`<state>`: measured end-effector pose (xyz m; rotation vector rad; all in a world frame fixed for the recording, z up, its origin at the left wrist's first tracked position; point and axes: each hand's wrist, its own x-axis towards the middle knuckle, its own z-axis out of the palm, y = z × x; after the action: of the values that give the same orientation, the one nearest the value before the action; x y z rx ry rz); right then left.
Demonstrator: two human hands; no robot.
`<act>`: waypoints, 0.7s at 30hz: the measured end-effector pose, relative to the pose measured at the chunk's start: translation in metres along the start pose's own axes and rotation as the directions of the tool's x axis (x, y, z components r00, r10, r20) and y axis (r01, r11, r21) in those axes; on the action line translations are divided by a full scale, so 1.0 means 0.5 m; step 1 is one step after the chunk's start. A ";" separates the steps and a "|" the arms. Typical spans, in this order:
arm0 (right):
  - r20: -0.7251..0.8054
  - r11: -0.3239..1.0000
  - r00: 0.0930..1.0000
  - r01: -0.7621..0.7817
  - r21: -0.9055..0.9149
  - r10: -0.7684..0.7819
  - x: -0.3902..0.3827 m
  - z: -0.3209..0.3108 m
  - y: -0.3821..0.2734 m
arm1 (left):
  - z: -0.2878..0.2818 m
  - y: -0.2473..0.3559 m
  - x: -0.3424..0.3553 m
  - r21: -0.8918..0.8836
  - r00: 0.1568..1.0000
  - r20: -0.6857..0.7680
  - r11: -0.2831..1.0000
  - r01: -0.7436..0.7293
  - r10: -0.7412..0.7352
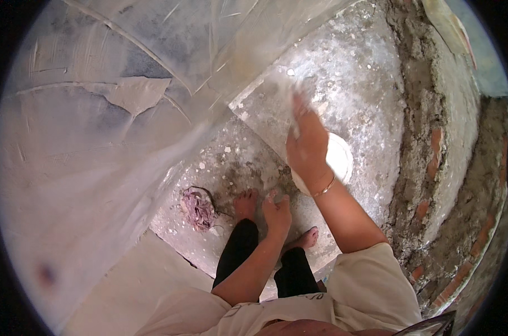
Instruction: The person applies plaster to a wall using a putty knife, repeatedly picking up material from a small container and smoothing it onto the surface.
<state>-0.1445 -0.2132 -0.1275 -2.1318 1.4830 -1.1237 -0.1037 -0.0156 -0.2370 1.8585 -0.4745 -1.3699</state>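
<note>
My right hand [307,143], with a thin bracelet at the wrist, reaches forward beside the smooth plastered surface. Its fingers are smeared by motion, and a pale blur lies at their tips; whether it grips anything is not plain. Partly beneath this hand is a white round container or lid [341,159] on the floor. Lower down, my left hand [276,211] hangs between my knees and the container, its fingers loosely curled, thumb and forefinger apart. White smears mark its fingertips, and no object shows in it.
The pale plastered surface [97,140], with ridges and a patch, fills the left. Near my bare foot [245,204] lies a crumpled purple-and-white bundle [198,208]. White flecks dot the concrete floor [352,73]. Rough ledges with exposed brick [436,151] rise at right.
</note>
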 end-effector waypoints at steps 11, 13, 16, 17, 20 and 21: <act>-0.244 0.967 0.941 0.203 -0.156 -0.237 0.172 0.068 -0.051 | 0.013 -0.063 0.010 0.055 0.998 -0.010 0.996 0.065 -0.065; -0.226 0.957 0.930 0.283 -0.058 -0.289 0.093 0.079 -0.069 | 0.009 -0.070 0.019 0.113 1.000 0.004 0.994 0.004 -0.005; 0.062 0.999 0.997 0.038 0.019 -0.039 -0.003 0.065 0.018 | 0.001 -0.070 0.016 0.174 0.998 0.008 0.983 -0.058 0.057; -0.007 0.996 0.999 -0.048 0.074 0.049 0.001 0.048 0.032 | 0.000 -0.073 0.014 0.204 0.997 0.003 0.976 -0.073 0.074; -0.290 0.994 0.957 -0.018 -0.103 -0.012 0.088 0.017 0.104 | 0.006 -0.068 0.009 0.126 0.999 -0.035 0.991 0.042 -0.038; -0.311 0.978 0.929 -0.209 0.008 0.201 0.134 0.003 0.100 | 0.000 -0.063 0.012 0.102 0.996 -0.056 0.992 0.078 -0.073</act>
<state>-0.1654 -0.2940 -0.1322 -1.8213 1.8167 -1.4147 -0.1059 0.0005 -0.2648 2.0102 -0.4605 -1.3648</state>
